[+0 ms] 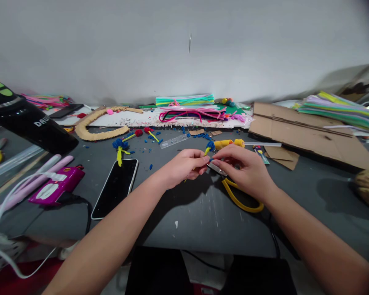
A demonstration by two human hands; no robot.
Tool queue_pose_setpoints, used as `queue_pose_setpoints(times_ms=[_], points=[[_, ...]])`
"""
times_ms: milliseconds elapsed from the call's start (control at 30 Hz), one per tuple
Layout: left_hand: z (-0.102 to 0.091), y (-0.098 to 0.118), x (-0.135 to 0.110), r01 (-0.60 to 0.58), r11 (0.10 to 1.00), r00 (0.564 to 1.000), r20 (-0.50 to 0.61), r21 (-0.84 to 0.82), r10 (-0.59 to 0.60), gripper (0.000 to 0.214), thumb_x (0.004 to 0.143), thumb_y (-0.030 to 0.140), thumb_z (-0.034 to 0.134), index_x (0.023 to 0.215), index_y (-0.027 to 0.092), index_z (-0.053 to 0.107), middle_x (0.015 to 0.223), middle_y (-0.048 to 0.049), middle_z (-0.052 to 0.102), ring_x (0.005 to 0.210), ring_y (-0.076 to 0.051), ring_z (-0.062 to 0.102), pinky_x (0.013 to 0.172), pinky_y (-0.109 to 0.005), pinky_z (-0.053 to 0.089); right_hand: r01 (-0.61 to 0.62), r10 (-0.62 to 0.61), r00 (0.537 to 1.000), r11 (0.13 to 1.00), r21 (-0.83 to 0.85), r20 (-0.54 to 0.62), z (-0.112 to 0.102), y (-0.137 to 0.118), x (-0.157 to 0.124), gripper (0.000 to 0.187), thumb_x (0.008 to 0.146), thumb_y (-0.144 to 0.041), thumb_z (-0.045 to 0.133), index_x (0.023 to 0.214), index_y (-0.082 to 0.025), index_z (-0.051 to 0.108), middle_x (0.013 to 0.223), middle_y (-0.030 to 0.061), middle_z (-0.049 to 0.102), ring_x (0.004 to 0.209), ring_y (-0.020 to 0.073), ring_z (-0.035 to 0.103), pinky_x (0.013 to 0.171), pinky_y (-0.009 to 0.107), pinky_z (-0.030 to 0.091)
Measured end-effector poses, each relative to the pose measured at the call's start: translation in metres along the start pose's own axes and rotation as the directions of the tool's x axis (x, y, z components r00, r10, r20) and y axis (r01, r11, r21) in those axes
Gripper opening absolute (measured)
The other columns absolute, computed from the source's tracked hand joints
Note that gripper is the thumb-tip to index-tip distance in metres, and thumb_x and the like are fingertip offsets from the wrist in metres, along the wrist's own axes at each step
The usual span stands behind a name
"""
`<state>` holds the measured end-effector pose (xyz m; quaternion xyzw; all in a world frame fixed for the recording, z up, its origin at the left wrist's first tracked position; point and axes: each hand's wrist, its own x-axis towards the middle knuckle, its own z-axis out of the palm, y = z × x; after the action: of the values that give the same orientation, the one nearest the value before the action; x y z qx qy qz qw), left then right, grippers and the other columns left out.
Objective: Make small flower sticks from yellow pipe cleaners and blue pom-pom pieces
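Between thumb and fingers, my left hand [192, 164] pinches a small pipe-cleaner flower with a blue fuzzy head [210, 146] and a yellow stem. My right hand [244, 166] meets it fingertip to fingertip, closed around a tiny blue part of the same piece. Under the right palm are scissors [242, 203] with yellow handles, their blades pointing toward the left hand; whether any finger grips them is hidden. Just behind the hands lies a yellow tool [229, 144], apparently a glue gun, with a white stick [263, 144]. Another blue and yellow flower [120, 146] rests by the phone.
A phone [117, 188], a magenta device [58, 186] with cables and a tilted black bottle [27, 119] stand left. Behind are a beige curved piece [86, 129], a clear ruler [174, 141], blue scraps and pipe-cleaner bundles [184, 99]. Cardboard [307, 137] lies right.
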<state>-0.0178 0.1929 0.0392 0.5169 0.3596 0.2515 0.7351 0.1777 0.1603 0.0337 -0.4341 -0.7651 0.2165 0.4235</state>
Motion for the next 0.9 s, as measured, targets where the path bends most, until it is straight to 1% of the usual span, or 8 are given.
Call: queue_pose_setpoints(times_ms=[100,200,400,500,633,700,800,900], points=[[-0.001,-0.0009,0.0,0.007,1.0,0.999,0.031,0.014,-0.008,0.026,0.09,0.029,0.06,0.072,0.015,0.047,0.062,0.0027,0.048,0.042,-0.001,0.028,0.044,-0.021,0.014,0.019,-0.018,0.999,0.999,-0.029,0.031,0.0,0.0005,0.0005,0.012,0.092,-0.031,0.06,0.091,-0.023,0.068,0.091,0.0048,0.069,0.074,0.0168,0.06,0.065,0.03,0.047],[-0.0003,0.0009,-0.0009,0.015,0.997,1.0,0.0,0.074,-0.015,0.026,0.09,0.029,0.059,0.072,0.015,0.047,0.063,0.0025,0.049,0.042,-0.001,0.029,0.044,-0.02,0.015,0.005,-0.002,0.998,0.999,-0.051,0.059,-0.0019,0.0032,0.0006,0.012,0.094,-0.03,0.057,0.093,-0.022,0.066,0.092,0.0051,0.068,0.076,0.0168,0.059,0.066,0.03,0.046],[0.0023,0.0049,-0.0017,0.008,0.988,0.993,-0.119,0.155,0.01,0.023,0.095,0.033,0.048,0.086,0.014,0.058,0.063,0.0011,0.052,0.044,-0.004,0.033,0.044,-0.02,0.019,-0.146,0.146,0.989,0.989,-0.008,-0.021,-0.0056,0.0047,0.0015,0.017,0.093,-0.036,0.057,0.093,-0.022,0.066,0.085,0.004,0.069,0.073,0.0177,0.061,0.064,0.031,0.049],[0.0012,0.0033,-0.0011,-0.008,0.983,0.995,-0.101,0.185,0.027,0.026,0.096,0.036,0.045,0.086,0.016,0.058,0.063,0.0014,0.052,0.045,-0.005,0.034,0.044,-0.02,0.021,-0.2,0.204,0.977,0.978,0.059,-0.065,-0.0038,0.0035,0.0028,0.018,0.089,-0.04,0.061,0.09,-0.023,0.067,0.083,0.0038,0.07,0.073,0.0186,0.063,0.065,0.032,0.052],[-0.0002,0.0008,-0.001,-0.029,0.965,0.997,-0.056,0.262,0.045,0.03,0.095,0.041,0.046,0.079,0.017,0.055,0.06,0.0019,0.051,0.047,-0.006,0.037,0.044,-0.019,0.024,-0.222,0.24,0.963,0.964,0.147,-0.124,0.0005,0.0049,0.0041,0.018,0.085,-0.041,0.067,0.087,-0.023,0.068,0.085,0.0041,0.071,0.077,0.0196,0.066,0.07,0.034,0.055],[-0.0003,0.0002,-0.0011,-0.036,0.956,0.998,-0.046,0.291,0.052,0.031,0.095,0.041,0.046,0.077,0.017,0.054,0.059,0.002,0.051,0.046,-0.006,0.037,0.045,-0.02,0.025,-0.234,0.259,0.958,0.955,0.184,-0.125,0.0022,0.0064,0.0045,0.019,0.085,-0.041,0.067,0.086,-0.022,0.068,0.085,0.0043,0.072,0.077,0.0191,0.066,0.07,0.033,0.055],[-0.0002,-0.0001,-0.0009,-0.057,0.941,0.997,-0.037,0.334,0.073,0.033,0.095,0.042,0.045,0.075,0.017,0.054,0.06,0.0017,0.052,0.047,-0.006,0.037,0.046,-0.019,0.027,-0.243,0.275,0.955,0.94,0.239,-0.111,0.0033,0.0076,0.0048,0.02,0.084,-0.04,0.069,0.086,-0.02,0.069,0.084,0.0044,0.072,0.075,0.0178,0.066,0.066,0.03,0.055],[-0.0004,-0.0005,-0.0009,-0.086,0.92,0.993,-0.047,0.382,0.112,0.034,0.094,0.043,0.046,0.074,0.017,0.055,0.061,0.0012,0.053,0.05,-0.006,0.04,0.048,-0.019,0.028,-0.282,0.314,0.946,0.919,0.277,-0.079,0.0034,0.0072,0.0052,0.021,0.082,-0.04,0.07,0.086,-0.019,0.069,0.079,0.003,0.07,0.065,0.015,0.063,0.055,0.027,0.051]])
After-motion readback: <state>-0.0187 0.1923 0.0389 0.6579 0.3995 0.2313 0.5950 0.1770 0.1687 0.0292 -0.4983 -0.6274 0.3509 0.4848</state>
